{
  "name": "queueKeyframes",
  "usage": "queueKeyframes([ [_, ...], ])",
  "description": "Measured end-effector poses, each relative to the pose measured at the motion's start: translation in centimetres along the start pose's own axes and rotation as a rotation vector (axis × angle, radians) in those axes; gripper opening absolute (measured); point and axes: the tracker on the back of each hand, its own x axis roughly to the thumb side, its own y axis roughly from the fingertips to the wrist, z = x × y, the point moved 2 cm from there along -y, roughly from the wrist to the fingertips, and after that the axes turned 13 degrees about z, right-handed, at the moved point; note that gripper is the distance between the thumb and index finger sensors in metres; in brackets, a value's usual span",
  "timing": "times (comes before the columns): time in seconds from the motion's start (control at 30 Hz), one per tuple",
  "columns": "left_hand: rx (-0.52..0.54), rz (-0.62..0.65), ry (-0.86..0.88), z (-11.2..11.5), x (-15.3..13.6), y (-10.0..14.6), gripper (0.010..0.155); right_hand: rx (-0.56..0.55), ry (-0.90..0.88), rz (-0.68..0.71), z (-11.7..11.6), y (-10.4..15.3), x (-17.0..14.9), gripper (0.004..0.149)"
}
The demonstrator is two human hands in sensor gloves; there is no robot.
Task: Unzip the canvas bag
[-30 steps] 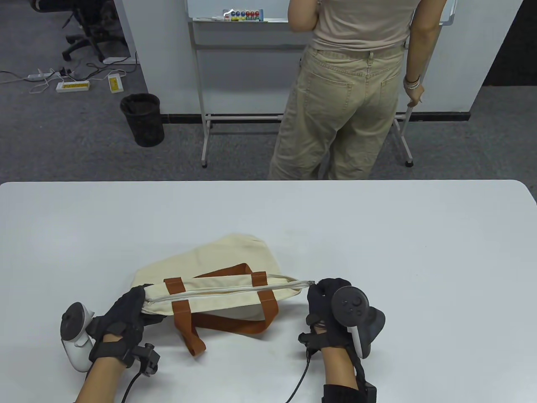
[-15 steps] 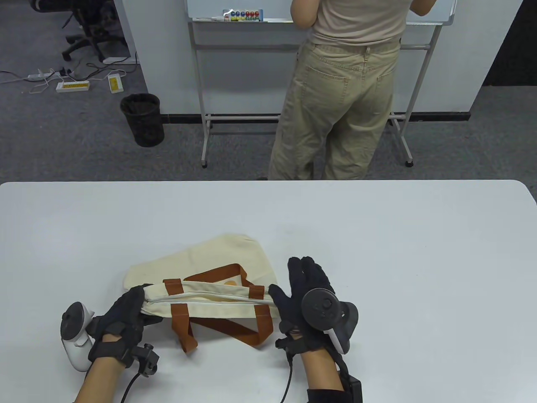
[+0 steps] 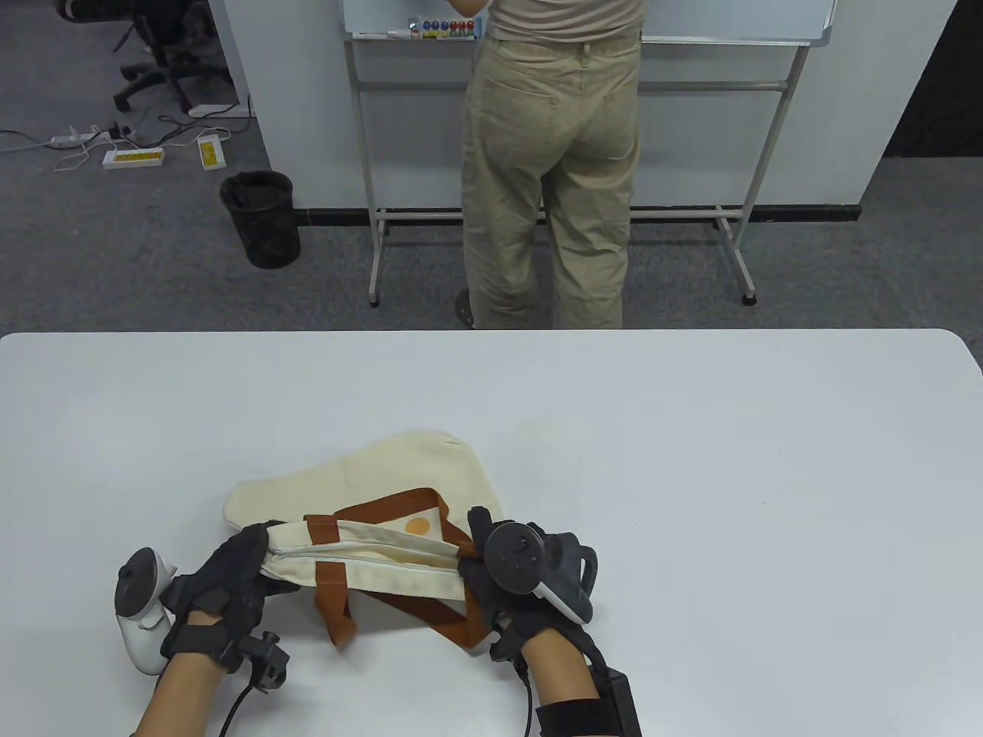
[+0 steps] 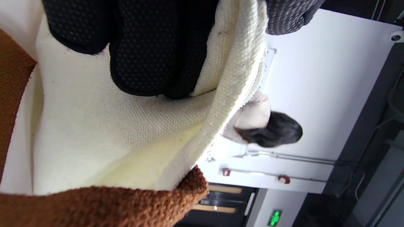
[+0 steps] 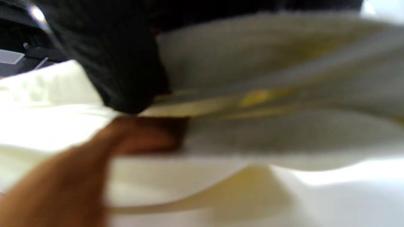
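Observation:
A cream canvas bag [image 3: 384, 476] with brown straps [image 3: 332, 591] lies on the white table near its front edge. Its zipper line [image 3: 361, 546] runs left to right along the top, which gapes a little. My left hand [image 3: 238, 564] grips the bag's left end; in the left wrist view my fingers [image 4: 151, 47] clamp the cream fabric [image 4: 110, 135]. My right hand [image 3: 470, 556] holds the bag's right end by the brown strap, thumb raised. The right wrist view is blurred: a dark finger [image 5: 120, 63] lies on the fabric [image 5: 252, 63]. The zipper pull is hidden.
The white table [image 3: 691, 461] stretches wide to the right and behind the bag. A person [image 3: 549, 192] stands past the far edge at a whiteboard stand [image 3: 376, 230]. A black bin [image 3: 261, 219] sits on the floor.
My right hand let go at the zipper's far right end, opened, and moved left onto the bag's right end. The bag slackened and its top gaped. The person stepped left.

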Motion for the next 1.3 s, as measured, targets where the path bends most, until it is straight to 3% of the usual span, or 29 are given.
queueKeyframes([
  [0.13, -0.019, 0.021, -0.096, 0.2, 0.6, 0.0, 0.047, -0.068, 0.029, -0.055, 0.2, 0.0, -0.1, 0.049],
  [0.23, -0.024, 0.056, -0.214, 0.2, 1.4, -0.1, 0.047, -0.201, -0.001, -0.126, 1.3, 0.4, -0.3, 0.047],
  [0.47, -0.045, 0.115, -0.475, 0.7, 2.7, -0.1, 0.046, -0.473, -0.253, -0.259, 3.2, 2.1, -1.1, 0.046],
  [0.57, -0.05, 0.146, -0.657, 1.2, 3.1, 0.0, 0.046, -0.589, -0.404, -0.202, 3.5, 2.6, -1.3, 0.046],
  [0.73, -0.096, 0.155, -0.839, 2.1, 3.0, -0.1, 0.046, -0.637, -0.382, -0.121, 3.2, 2.9, -1.3, 0.047],
  [0.83, -0.117, 0.15, -0.998, 2.3, 2.7, -0.1, 0.046, -0.595, -0.31, -0.049, 2.5, 2.6, -1.2, 0.047],
  [1.0, -0.172, 0.102, -1.214, 1.7, 1.6, -0.1, 0.046, -0.419, -0.18, 0.026, 0.8, 1.9, -1.2, 0.047],
  [1.3, -0.305, 0.013, -1.307, 1.5, -0.5, -0.2, 0.046, 0.003, -0.135, -0.056, -2.3, 1.3, -2.1, 0.05],
])
